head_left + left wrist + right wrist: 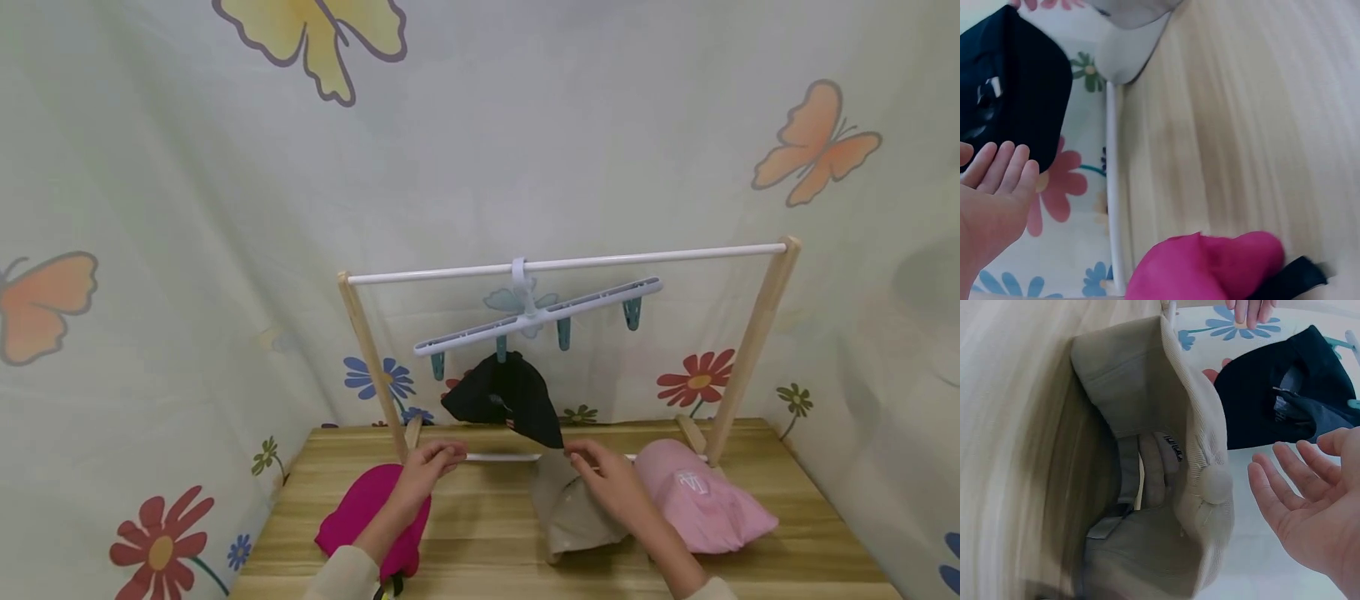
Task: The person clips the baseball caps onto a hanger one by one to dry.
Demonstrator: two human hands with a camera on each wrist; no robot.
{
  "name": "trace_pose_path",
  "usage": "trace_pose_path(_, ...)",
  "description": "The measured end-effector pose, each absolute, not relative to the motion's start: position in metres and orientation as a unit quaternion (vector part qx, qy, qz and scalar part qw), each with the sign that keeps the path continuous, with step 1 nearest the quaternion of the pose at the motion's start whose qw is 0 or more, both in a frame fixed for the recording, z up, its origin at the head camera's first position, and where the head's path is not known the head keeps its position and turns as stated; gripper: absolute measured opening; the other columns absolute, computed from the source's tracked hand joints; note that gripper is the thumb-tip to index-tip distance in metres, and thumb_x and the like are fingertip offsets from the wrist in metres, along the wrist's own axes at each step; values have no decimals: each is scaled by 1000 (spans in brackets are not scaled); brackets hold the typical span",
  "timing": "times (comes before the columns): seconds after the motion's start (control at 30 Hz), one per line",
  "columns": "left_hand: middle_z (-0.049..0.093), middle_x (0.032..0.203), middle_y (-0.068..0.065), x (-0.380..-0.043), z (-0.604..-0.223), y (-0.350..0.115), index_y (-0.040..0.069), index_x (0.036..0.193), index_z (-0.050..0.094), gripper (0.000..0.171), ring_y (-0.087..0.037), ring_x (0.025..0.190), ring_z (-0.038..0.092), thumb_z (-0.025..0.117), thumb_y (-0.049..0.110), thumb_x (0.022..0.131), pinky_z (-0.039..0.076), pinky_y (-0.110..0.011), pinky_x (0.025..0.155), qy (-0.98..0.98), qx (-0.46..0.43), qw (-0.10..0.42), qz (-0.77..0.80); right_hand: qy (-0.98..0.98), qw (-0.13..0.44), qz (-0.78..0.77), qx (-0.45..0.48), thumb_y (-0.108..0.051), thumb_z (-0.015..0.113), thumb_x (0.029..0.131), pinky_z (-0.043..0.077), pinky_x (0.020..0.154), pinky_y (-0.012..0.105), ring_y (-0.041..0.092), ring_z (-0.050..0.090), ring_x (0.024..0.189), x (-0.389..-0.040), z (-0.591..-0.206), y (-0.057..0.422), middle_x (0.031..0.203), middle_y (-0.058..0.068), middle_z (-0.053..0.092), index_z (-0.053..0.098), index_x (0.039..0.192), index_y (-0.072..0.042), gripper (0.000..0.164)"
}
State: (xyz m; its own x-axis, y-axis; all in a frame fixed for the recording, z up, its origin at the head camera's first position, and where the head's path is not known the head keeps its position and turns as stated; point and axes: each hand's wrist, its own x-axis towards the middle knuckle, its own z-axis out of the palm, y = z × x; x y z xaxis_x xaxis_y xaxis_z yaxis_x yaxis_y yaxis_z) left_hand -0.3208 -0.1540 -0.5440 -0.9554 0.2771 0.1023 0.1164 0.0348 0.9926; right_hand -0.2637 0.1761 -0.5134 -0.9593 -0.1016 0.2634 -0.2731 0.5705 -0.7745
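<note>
A black cap [480,396] hangs from a teal clip [501,347] on the white hanger [536,317]. My left hand [423,473] is below and left of the cap, apart from it, with relaxed fingers and nothing held. In the left wrist view those fingers [1007,169] extend loosely near the cap's edge. On the other side, my right hand [611,487] is beside the cap's lower right tip. The right wrist view shows its fingers [1294,481] spread and slightly bent, with a gap to the black cap [1254,406].
A white rail [637,259] on wooden posts carries the hanger, which has several clips. On the wooden table [480,533] lie a magenta cap [367,508] at left, a beige cap [573,521] under my right hand, and a pink cap [697,500] at right. Behind is a patterned curtain [562,150].
</note>
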Motion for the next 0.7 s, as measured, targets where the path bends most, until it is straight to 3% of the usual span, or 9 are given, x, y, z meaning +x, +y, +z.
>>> trace_pose_path(0.13, 67, 125, -22, -312, -551, -149, -4, 123, 67, 29, -35, 120, 63, 54, 15, 106, 53, -38, 100, 763, 161, 47, 625, -883, 92, 447, 112, -17, 61, 103, 58, 89, 36, 21, 68, 110, -256, -515, 174, 117, 0, 73, 70, 119, -17, 18)
trace_pose_path(0.37, 72, 118, -8, -298, -556, -144, 10, 121, 72, 24, -24, 114, 67, 57, 21, 105, 54, -26, 92, 810, 215, 25, 545, -879, 101, 439, 156, -12, 63, 101, 59, 82, 28, 23, 70, 106, -248, -519, 170, 114, 4, 73, 72, 115, -13, 16)
trace_pose_path(0.7, 71, 121, -10, -284, -562, -145, 10, 123, 71, 24, -27, 112, 68, 59, 21, 105, 56, -26, 89, 822, 230, 30, 520, -873, 97, 428, 211, -9, 61, 102, 59, 80, 30, 24, 71, 102, -240, -522, 162, 114, 9, 73, 70, 115, -8, 16)
